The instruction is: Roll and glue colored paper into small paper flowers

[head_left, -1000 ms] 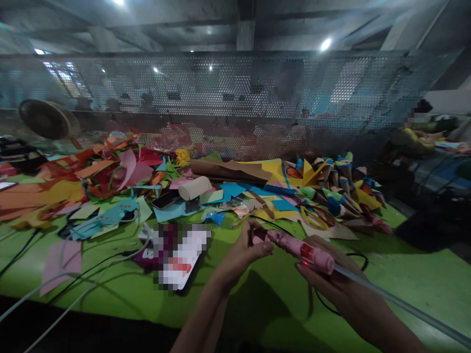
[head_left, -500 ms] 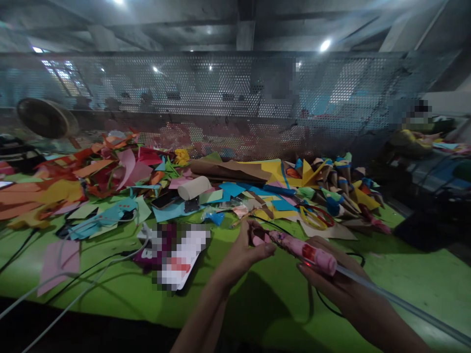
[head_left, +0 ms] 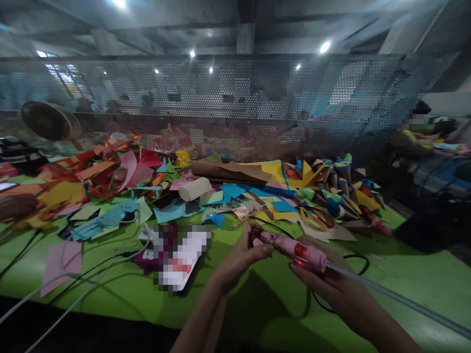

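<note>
My right hand point(head_left: 336, 284) is closed around a pink glue gun point(head_left: 309, 256) with a small red light glowing on its side. A long translucent glue stick point(head_left: 397, 296) runs out of the gun's back end toward the lower right. The gun's front points left, toward my left hand point(head_left: 245, 255). There the thumb and fingers pinch something small, pink and brown, right by the nozzle. What it is, and whether the nozzle touches it, I cannot make out. A black cord point(head_left: 321, 303) hangs below the gun.
Coloured paper scraps point(head_left: 127, 169) heap along the back of the green table point(head_left: 272, 314). Scissors point(head_left: 312, 219) lie beyond my right hand, near several paper figures point(head_left: 333, 198). A blurred-out white item point(head_left: 186, 257) and cables point(head_left: 91, 272) are at left. Another person's hand point(head_left: 16, 206) reaches in there.
My right hand and the glue gun have shifted slightly left, closer to my left hand. Another person's hand has come into view at the left edge.
</note>
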`<state>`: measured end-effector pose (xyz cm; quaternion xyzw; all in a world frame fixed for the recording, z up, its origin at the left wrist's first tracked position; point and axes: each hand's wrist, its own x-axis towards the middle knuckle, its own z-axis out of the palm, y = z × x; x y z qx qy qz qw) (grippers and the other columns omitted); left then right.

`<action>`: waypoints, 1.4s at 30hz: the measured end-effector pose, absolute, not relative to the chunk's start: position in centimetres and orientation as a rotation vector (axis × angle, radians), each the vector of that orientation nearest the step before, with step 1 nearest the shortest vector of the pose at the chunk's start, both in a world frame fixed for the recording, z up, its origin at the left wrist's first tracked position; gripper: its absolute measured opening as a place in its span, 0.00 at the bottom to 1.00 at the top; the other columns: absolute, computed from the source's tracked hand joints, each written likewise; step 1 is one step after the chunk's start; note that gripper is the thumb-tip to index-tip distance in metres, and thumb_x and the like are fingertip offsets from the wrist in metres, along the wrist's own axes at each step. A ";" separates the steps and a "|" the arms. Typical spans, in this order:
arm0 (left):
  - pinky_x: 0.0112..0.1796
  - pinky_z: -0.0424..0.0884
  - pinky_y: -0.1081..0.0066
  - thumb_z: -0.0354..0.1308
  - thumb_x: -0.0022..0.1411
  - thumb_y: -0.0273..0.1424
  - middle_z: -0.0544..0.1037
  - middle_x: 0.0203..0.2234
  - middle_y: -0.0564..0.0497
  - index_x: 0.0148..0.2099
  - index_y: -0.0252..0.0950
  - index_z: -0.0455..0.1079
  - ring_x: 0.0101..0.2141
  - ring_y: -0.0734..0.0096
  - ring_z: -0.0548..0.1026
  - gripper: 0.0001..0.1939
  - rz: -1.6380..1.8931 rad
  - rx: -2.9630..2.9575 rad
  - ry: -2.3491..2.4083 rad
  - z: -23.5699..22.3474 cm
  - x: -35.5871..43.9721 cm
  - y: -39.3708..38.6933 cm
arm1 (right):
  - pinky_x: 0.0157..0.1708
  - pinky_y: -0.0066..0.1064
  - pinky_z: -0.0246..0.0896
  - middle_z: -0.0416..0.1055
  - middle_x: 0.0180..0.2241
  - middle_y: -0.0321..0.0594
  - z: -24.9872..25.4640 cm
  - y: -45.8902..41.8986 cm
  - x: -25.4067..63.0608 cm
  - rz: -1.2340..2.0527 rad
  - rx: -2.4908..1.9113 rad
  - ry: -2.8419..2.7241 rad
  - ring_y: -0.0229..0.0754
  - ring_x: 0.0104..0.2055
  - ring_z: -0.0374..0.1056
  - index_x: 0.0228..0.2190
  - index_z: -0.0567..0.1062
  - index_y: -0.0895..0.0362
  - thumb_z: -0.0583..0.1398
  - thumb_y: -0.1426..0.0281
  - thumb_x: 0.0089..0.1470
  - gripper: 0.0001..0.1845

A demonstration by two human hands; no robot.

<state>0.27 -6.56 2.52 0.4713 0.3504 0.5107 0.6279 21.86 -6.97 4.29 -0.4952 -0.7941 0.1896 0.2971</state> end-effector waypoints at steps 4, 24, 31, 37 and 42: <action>0.42 0.62 0.67 0.63 0.53 0.39 0.65 0.36 0.53 0.46 0.38 0.58 0.38 0.68 0.64 0.23 1.170 1.081 0.803 2.8 0.2 -6.8 | 0.45 0.38 0.73 0.77 0.47 0.41 4.9 -7.0 21.6 0.607 -1.249 -2.158 0.53 0.49 0.73 0.42 0.78 0.48 0.57 0.52 0.60 0.18; 0.42 0.66 0.65 0.65 0.52 0.41 0.67 0.37 0.51 0.47 0.38 0.59 0.38 0.67 0.65 0.25 1.186 1.098 0.853 2.4 0.2 -6.4 | 0.32 0.32 0.70 0.76 0.32 0.38 5.4 -7.0 21.9 0.435 -1.188 -2.161 0.46 0.36 0.73 0.32 0.75 0.49 0.57 0.60 0.60 0.10; 0.42 0.66 0.66 0.64 0.53 0.40 0.66 0.37 0.52 0.46 0.38 0.59 0.39 0.68 0.65 0.24 1.193 1.113 0.867 2.0 0.2 -6.1 | 0.31 0.33 0.69 0.75 0.31 0.38 5.1 -7.1 22.2 0.452 -1.183 -2.148 0.47 0.34 0.72 0.34 0.76 0.49 0.57 0.61 0.60 0.08; 0.41 0.66 0.66 0.65 0.52 0.41 0.68 0.38 0.51 0.46 0.38 0.58 0.40 0.66 0.66 0.25 1.203 1.132 0.898 1.7 0.2 -5.9 | 0.31 0.34 0.69 0.75 0.31 0.38 5.1 -7.0 22.3 0.445 -1.169 -2.146 0.47 0.35 0.72 0.33 0.74 0.49 0.58 0.61 0.59 0.08; 0.40 0.65 0.67 0.65 0.53 0.41 0.68 0.38 0.51 0.45 0.38 0.58 0.39 0.67 0.65 0.24 1.205 1.168 0.902 2.0 0.2 -6.1 | 0.28 0.34 0.67 0.75 0.33 0.40 5.4 -7.2 22.0 0.480 -1.204 -2.136 0.47 0.33 0.71 0.32 0.74 0.50 0.57 0.60 0.60 0.10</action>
